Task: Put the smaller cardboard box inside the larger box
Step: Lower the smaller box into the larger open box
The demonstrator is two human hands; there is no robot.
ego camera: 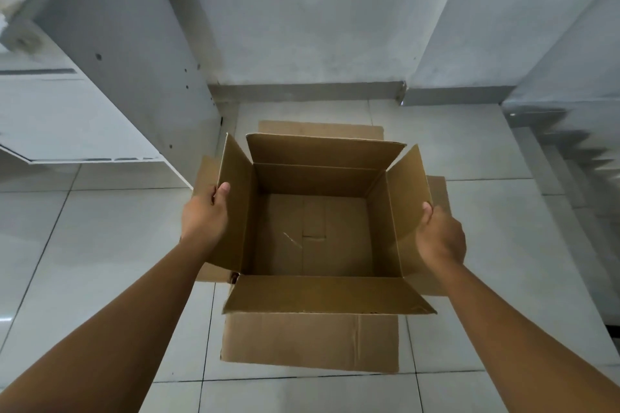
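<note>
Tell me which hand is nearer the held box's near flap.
Right. The right hand grips the right flap close above the near flap; the left hand grips the left flap farther up.

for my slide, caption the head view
Both hands hold the small box by its side flaps over the large box.

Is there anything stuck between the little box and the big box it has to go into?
Nothing visible blocks it. The smaller box, gripped by the left hand and right hand, sits over the larger box, whose flaps lie spread open around it. The larger box's inside is hidden beneath.
</note>
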